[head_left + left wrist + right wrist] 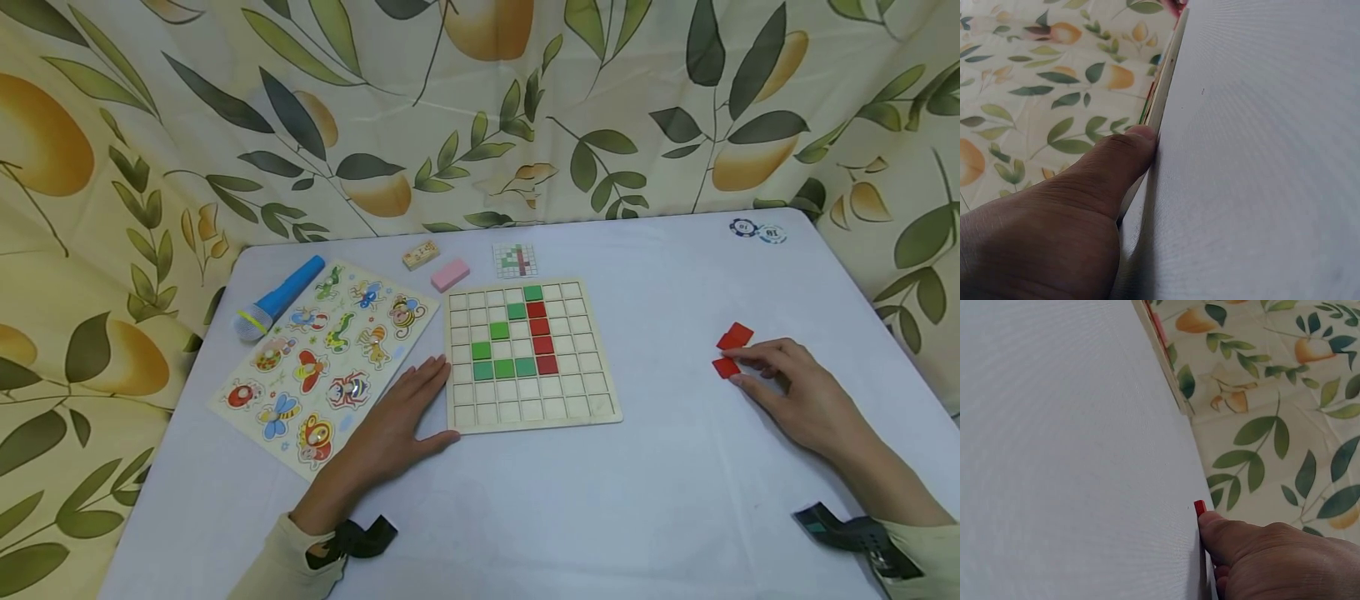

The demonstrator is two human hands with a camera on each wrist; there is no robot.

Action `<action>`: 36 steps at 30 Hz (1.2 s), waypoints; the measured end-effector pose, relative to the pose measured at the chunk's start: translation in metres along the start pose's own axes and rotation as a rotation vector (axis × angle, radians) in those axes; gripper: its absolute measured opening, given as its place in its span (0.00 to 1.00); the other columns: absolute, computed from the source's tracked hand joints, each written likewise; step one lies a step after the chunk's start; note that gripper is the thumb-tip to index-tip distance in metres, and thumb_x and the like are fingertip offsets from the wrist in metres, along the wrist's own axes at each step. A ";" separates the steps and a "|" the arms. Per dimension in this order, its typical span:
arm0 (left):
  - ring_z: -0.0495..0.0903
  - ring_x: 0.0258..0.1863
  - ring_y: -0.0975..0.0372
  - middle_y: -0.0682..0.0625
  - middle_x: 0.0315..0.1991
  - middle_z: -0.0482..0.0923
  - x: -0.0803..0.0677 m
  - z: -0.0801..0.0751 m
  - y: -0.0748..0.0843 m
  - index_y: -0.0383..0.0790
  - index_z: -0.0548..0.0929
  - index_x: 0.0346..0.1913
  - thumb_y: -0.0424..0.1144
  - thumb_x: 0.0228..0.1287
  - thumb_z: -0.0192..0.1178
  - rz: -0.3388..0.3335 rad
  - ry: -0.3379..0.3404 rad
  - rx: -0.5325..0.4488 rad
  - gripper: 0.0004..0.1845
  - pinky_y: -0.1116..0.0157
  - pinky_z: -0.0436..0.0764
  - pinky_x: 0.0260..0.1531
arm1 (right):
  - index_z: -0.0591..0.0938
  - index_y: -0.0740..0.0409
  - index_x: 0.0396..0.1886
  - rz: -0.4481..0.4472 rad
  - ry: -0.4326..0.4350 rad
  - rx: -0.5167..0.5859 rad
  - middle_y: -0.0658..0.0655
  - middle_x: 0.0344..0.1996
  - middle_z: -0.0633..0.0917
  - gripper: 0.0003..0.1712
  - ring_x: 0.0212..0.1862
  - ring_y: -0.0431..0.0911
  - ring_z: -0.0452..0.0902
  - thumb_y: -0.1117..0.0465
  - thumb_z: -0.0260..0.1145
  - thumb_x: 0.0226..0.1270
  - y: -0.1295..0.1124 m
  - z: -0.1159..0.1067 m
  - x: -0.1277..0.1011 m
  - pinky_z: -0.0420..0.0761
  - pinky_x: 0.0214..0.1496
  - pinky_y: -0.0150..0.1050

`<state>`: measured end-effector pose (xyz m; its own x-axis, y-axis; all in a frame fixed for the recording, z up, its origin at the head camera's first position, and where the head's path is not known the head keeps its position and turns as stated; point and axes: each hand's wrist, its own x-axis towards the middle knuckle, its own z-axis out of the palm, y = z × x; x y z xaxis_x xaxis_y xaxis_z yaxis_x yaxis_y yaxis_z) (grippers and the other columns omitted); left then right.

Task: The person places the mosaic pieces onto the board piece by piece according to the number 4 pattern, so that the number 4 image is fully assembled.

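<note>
A cream grid board (536,427) lies on the table, with several green tiles (499,331) and several red tiles (542,344) in its squares. My left hand (401,417) rests flat at the board's left edge, fingers straight and thumb at the lower corner; the left wrist view shows the thumb against that edge. Far to the right, my right hand (795,387) pinches a red square tile (725,367) between thumb and index finger. More loose red tiles (735,336) lie just beyond the fingertips. In the right wrist view, a red tile (1200,507) sticks out past the thumb.
Left of the board lies an insect picture board (352,333), partly under the left forearm, with a blue toy microphone (281,296) beside it. Behind the board are a pink block (451,275), a patterned yellowish block (421,255) and a small grid card (515,260). A patterned curtain (450,125) hangs behind.
</note>
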<state>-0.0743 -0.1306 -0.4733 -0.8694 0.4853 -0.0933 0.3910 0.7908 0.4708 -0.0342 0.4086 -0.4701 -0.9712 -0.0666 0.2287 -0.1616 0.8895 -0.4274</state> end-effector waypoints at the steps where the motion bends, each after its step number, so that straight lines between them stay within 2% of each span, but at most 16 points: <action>1: 0.53 0.88 0.54 0.51 0.88 0.54 0.000 0.000 0.000 0.48 0.59 0.86 0.60 0.66 0.73 0.000 0.001 0.000 0.52 0.51 0.58 0.88 | 0.86 0.59 0.58 0.002 0.001 0.002 0.60 0.46 0.80 0.26 0.45 0.19 0.57 0.74 0.79 0.59 0.000 0.000 0.000 0.65 0.41 0.14; 5: 0.53 0.88 0.54 0.51 0.88 0.53 0.001 -0.001 0.001 0.48 0.58 0.86 0.60 0.66 0.73 0.000 0.004 0.006 0.52 0.51 0.58 0.88 | 0.86 0.60 0.56 0.020 -0.005 0.006 0.61 0.47 0.81 0.24 0.45 0.20 0.59 0.72 0.79 0.59 -0.002 -0.001 0.002 0.65 0.41 0.13; 8: 0.53 0.88 0.55 0.52 0.88 0.53 0.002 0.000 0.002 0.49 0.58 0.86 0.60 0.66 0.73 -0.003 0.001 0.000 0.52 0.51 0.58 0.88 | 0.85 0.60 0.57 0.053 -0.034 0.006 0.62 0.49 0.81 0.23 0.46 0.25 0.64 0.69 0.79 0.62 -0.006 -0.004 0.004 0.64 0.42 0.10; 11: 0.52 0.88 0.55 0.53 0.88 0.52 0.002 0.001 0.002 0.50 0.57 0.86 0.60 0.66 0.73 -0.006 -0.007 -0.010 0.53 0.50 0.58 0.88 | 0.84 0.59 0.57 0.061 -0.065 0.009 0.61 0.50 0.82 0.22 0.46 0.25 0.65 0.66 0.78 0.64 -0.014 -0.007 0.007 0.64 0.42 0.11; 13: 0.52 0.89 0.55 0.53 0.88 0.51 0.003 0.002 0.002 0.51 0.57 0.86 0.60 0.66 0.73 -0.005 -0.012 -0.015 0.53 0.50 0.57 0.88 | 0.84 0.58 0.57 0.032 -0.072 0.009 0.59 0.48 0.81 0.22 0.46 0.25 0.66 0.66 0.78 0.64 -0.022 -0.010 0.009 0.66 0.41 0.13; 14: 0.51 0.89 0.55 0.54 0.88 0.51 0.003 0.002 0.002 0.51 0.57 0.86 0.61 0.66 0.72 -0.005 -0.012 -0.016 0.53 0.50 0.57 0.88 | 0.84 0.57 0.57 0.015 -0.071 0.008 0.57 0.48 0.81 0.22 0.44 0.22 0.62 0.66 0.79 0.64 -0.026 -0.010 0.010 0.68 0.41 0.15; 21: 0.52 0.88 0.55 0.53 0.88 0.51 0.003 0.002 0.001 0.50 0.57 0.86 0.61 0.66 0.72 0.002 -0.009 -0.014 0.52 0.51 0.57 0.88 | 0.86 0.55 0.53 -0.127 -0.025 0.007 0.52 0.45 0.83 0.25 0.47 0.22 0.64 0.72 0.82 0.55 -0.057 -0.007 0.021 0.70 0.46 0.16; 24: 0.52 0.88 0.54 0.53 0.88 0.51 0.003 0.001 0.001 0.50 0.57 0.86 0.61 0.66 0.72 0.006 -0.006 -0.008 0.53 0.51 0.57 0.88 | 0.86 0.52 0.52 -0.160 -0.037 0.005 0.51 0.45 0.84 0.25 0.47 0.26 0.68 0.70 0.83 0.55 -0.068 -0.004 0.027 0.71 0.47 0.17; 31: 0.53 0.88 0.55 0.52 0.88 0.53 0.001 0.000 0.000 0.49 0.58 0.86 0.60 0.66 0.72 0.010 0.002 0.001 0.52 0.52 0.57 0.88 | 0.87 0.50 0.50 -0.207 -0.097 0.009 0.50 0.48 0.85 0.20 0.48 0.42 0.79 0.65 0.83 0.59 -0.096 0.005 0.043 0.77 0.49 0.18; 34: 0.53 0.88 0.56 0.52 0.88 0.53 0.001 0.000 0.000 0.48 0.58 0.86 0.60 0.66 0.72 0.008 -0.002 0.001 0.52 0.52 0.57 0.88 | 0.87 0.50 0.49 -0.226 -0.137 0.008 0.49 0.49 0.84 0.19 0.50 0.44 0.81 0.64 0.82 0.59 -0.108 0.009 0.050 0.84 0.49 0.24; 36: 0.53 0.88 0.56 0.51 0.88 0.53 0.000 0.000 0.000 0.48 0.58 0.86 0.60 0.66 0.72 0.010 -0.001 0.002 0.52 0.53 0.57 0.88 | 0.87 0.50 0.50 -0.230 -0.177 0.007 0.50 0.50 0.84 0.19 0.52 0.45 0.82 0.63 0.82 0.61 -0.116 0.011 0.053 0.88 0.50 0.33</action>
<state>-0.0745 -0.1307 -0.4734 -0.8651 0.4935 -0.0897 0.4002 0.7869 0.4698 -0.0693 0.2965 -0.4181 -0.9242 -0.3446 0.1645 -0.3818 0.8386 -0.3886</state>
